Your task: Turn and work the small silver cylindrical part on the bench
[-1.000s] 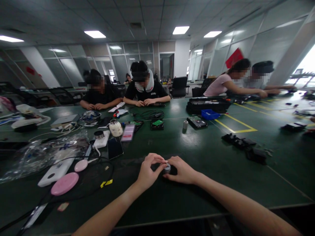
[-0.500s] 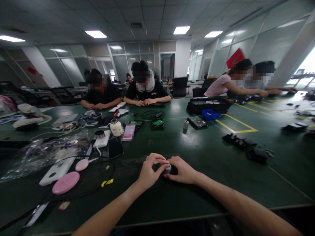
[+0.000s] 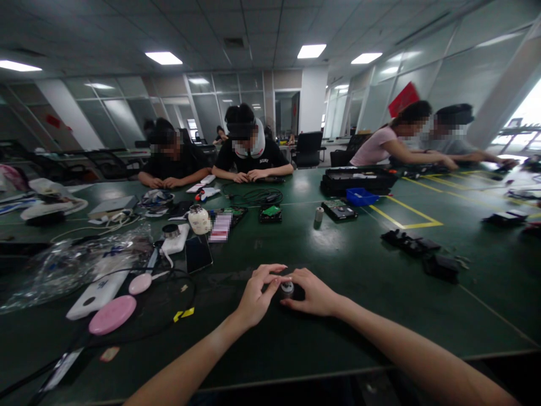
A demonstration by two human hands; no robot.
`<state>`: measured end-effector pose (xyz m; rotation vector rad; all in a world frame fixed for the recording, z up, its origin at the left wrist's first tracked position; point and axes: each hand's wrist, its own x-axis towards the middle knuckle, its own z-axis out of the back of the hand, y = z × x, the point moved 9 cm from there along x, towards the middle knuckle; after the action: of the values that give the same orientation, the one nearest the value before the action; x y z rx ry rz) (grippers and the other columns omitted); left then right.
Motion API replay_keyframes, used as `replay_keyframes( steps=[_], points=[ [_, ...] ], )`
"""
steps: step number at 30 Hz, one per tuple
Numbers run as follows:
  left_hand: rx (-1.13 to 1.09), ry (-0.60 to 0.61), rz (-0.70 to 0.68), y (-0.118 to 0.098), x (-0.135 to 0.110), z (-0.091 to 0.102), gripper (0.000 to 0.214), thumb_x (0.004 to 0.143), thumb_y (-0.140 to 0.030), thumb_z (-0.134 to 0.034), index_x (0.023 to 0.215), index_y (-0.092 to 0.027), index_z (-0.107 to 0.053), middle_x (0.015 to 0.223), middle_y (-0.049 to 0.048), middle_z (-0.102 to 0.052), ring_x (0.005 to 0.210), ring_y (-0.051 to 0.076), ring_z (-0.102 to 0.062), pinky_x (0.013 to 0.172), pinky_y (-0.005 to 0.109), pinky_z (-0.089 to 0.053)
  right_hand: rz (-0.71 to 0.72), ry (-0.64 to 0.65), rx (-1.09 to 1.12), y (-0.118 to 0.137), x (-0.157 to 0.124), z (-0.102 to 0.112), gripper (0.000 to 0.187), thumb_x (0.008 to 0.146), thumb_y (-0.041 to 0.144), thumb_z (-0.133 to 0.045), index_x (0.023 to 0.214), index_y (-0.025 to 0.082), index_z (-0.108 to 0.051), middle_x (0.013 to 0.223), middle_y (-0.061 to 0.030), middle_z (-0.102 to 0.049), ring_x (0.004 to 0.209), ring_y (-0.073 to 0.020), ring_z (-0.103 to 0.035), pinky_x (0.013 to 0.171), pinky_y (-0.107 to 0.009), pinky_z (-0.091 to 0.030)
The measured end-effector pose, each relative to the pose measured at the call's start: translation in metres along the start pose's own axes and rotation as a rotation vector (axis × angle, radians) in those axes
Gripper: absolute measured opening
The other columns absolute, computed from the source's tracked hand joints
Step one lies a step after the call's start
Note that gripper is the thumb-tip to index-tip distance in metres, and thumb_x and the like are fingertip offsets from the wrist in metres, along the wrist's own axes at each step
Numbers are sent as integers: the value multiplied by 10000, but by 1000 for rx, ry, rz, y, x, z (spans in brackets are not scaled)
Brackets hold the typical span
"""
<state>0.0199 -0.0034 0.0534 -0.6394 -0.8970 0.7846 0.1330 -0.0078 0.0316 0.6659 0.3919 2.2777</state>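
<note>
My left hand (image 3: 256, 296) and my right hand (image 3: 313, 292) meet over a small dark object with a round silvery top (image 3: 288, 288) on the green table (image 3: 338, 265). The left fingers curl and pinch at the silvery part from the left. Cupped round the dark body, my right hand grips it from the right. Most of the object is hidden under my fingers.
Left of my hands lie a black phone (image 3: 197, 253), a pink disc (image 3: 112, 314), a white device (image 3: 97, 293), cables and a plastic bag (image 3: 71, 262). Black parts (image 3: 418, 251) lie to the right. Several people sit across the table with circuit boards (image 3: 269, 213) and a blue tray (image 3: 360, 196).
My left fingers have shifted slightly, the forefinger now stretched further over the silvery top. My right hand stays in place.
</note>
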Motion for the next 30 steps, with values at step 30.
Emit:
replay_keyframes(
  steps=[30],
  points=[
    [75, 8, -64, -8, 0, -3, 209, 919, -212, -559, 1054, -283, -702, 1221, 27, -620, 1140, 235, -537, 1004, 412, -396, 3, -18, -5, 0, 0, 2, 411, 787, 367, -704, 1135, 172, -603, 1022, -92, -663, 951, -241, -603, 877, -371, -431]
  ],
)
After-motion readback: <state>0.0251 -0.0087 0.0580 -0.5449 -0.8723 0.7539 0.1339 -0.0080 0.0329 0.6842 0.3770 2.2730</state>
